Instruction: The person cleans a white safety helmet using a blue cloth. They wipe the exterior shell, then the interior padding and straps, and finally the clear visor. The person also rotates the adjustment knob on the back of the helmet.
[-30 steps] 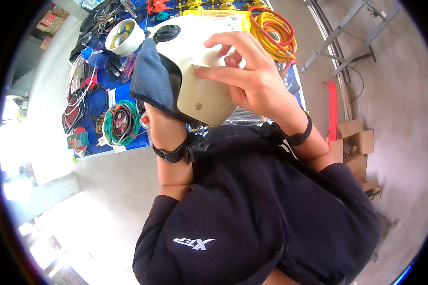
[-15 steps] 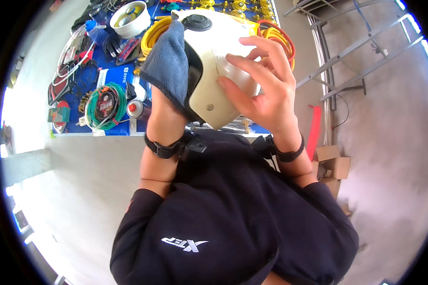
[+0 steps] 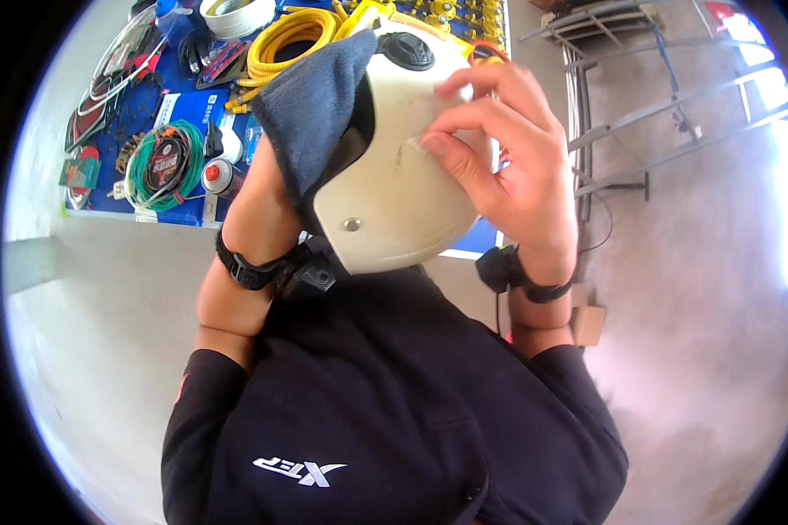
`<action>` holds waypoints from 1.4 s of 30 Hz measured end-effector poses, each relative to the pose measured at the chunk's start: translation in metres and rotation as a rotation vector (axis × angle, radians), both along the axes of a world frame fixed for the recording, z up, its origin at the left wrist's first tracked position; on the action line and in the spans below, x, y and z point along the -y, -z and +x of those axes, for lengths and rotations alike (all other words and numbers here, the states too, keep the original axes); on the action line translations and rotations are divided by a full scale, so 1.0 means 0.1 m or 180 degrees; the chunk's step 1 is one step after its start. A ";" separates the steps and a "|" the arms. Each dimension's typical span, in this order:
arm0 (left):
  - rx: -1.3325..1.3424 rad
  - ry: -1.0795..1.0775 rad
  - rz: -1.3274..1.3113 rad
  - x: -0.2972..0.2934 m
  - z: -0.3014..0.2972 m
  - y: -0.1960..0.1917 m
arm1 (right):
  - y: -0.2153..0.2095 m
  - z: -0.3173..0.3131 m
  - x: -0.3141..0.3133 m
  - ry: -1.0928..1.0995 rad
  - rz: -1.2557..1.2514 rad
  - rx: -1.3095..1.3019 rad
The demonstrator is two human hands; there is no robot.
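Helmet: a cream helmet point(image 3: 394, 192) is held up close before the camera, above the blue mat point(image 3: 171, 96).
Right hand point(image 3: 517, 175): fingers point(image 3: 446, 140) are curled against the helmet's shell.
Left hand point(image 3: 267, 197): mostly hidden under a dark blue cloth point(image 3: 311, 105) pressed to the helmet's left side; finger closure cannot be told.
Mat: yellow hose point(image 3: 280, 44) and green cable coil point(image 3: 162, 166) are laid left of the helmet.

I see a cream helmet point(image 3: 403, 192) with a hard, smooth, slightly glossy plastic shell and a matt black plastic knob point(image 3: 405, 50) on top. The blue-grey cloth point(image 3: 311, 105) against it looks soft, napped and matt. The yellow hose point(image 3: 280, 39) looks like shiny rubbery plastic, the rack point(image 3: 587, 131) dull grey metal.
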State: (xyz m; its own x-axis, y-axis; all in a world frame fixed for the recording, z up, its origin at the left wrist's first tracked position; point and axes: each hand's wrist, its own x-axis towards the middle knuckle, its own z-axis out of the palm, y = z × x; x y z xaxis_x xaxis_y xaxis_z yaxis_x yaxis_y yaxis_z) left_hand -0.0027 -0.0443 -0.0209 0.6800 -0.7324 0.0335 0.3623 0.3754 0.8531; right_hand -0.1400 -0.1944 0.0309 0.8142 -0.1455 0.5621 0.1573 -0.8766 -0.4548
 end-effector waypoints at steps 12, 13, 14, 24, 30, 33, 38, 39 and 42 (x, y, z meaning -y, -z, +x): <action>-0.0019 0.0675 0.0304 -0.06 -0.18 0.12 | 0.24 -0.18 0.31 -0.0955 0.0798 -0.0044; -0.0003 0.0732 0.0325 -0.03 -0.22 0.14 | 0.28 -0.22 0.34 -0.0962 0.0861 -0.0057; 0.0005 0.0781 0.0351 0.02 -0.24 0.16 | 0.31 -0.27 0.38 -0.0974 0.0925 -0.0030; 0.0254 0.1227 0.0653 0.44 -0.48 0.11 | 0.56 -0.68 0.66 -0.0722 0.1531 0.0137; 0.0607 0.1358 0.0744 0.70 -0.59 0.13 | 0.70 -0.81 0.86 -0.0740 0.1624 0.0237; 0.0975 0.1333 0.0804 0.83 -0.64 0.14 | 0.69 -0.85 0.97 -0.0826 0.1682 0.0239; 0.2094 0.1125 0.1015 1.03 -0.71 0.20 | 0.65 -0.90 1.13 -0.1032 0.1982 -0.0032; 0.2412 0.1043 0.1072 1.07 -0.70 0.22 | 0.67 -0.89 1.18 -0.1099 0.1921 0.0059; 0.3155 0.0727 0.1224 1.13 -0.74 0.23 | 0.70 -0.88 1.28 -0.1269 0.1977 0.0097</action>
State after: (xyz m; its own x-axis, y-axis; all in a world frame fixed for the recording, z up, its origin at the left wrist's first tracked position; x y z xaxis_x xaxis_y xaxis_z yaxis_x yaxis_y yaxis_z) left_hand -0.0762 -0.1569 -0.0441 0.3235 -0.9169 0.2337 -0.5247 0.0317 0.8507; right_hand -0.2285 -0.3224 -0.0388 0.8571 -0.1405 0.4957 0.4307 -0.3327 -0.8389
